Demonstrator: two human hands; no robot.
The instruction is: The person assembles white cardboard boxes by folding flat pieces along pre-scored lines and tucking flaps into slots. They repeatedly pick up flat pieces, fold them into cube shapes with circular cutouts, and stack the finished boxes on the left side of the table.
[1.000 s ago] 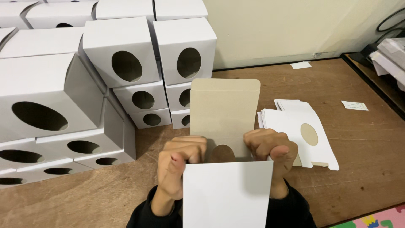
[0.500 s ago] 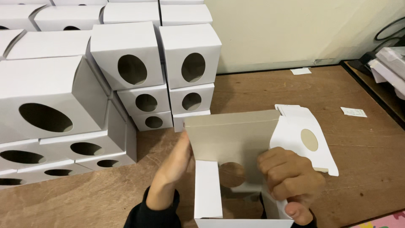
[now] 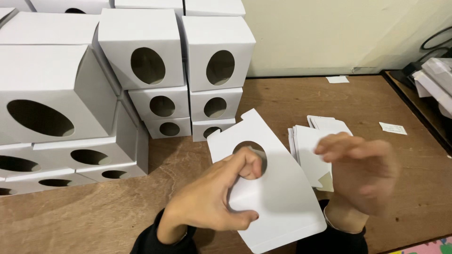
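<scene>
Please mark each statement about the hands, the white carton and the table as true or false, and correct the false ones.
1. The left hand holds a white carton with a round hole. True.
2. The right hand grips a pair of scissors. False: it holds nothing and is blurred.
3. Finished boxes are stacked at the left. True.
4. The stack of flat blanks lies on a glass table. False: the table is wooden.
</scene>
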